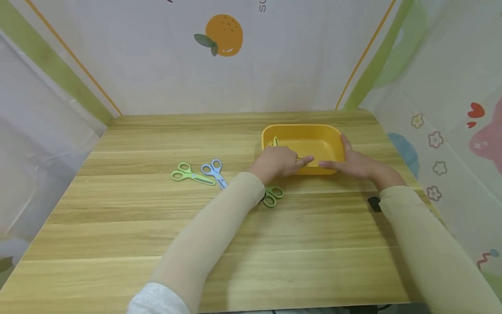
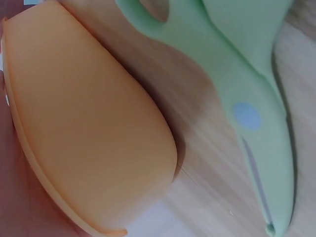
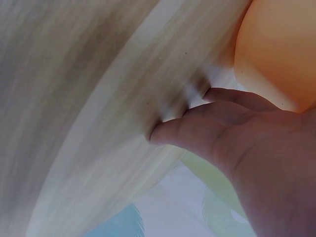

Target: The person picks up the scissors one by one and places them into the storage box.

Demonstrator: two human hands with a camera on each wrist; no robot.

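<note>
A yellow plastic box [image 1: 333, 138] stands on the table. My left hand [image 1: 276, 161] reaches over its front left rim, thumb stretched to the right, the other fingers hidden inside. A yellow pair of scissors [image 1: 276, 141] shows in part beside this hand; whether the fingers hold it cannot be seen. At the box's front right corner my right hand [image 1: 358, 165] rests with straight thumb and fingers; the right wrist view shows its fingertips touching the table. Green scissors [image 1: 273, 196] lie under the left wrist, close to the box in the left wrist view.
Left of the left arm lie another green pair of scissors [image 1: 192, 174] and a blue pair [image 1: 215, 171], partly behind the sleeve. The wooden table [image 1: 157, 235] is bordered by printed white curtains [image 1: 157, 65] at the back and sides.
</note>
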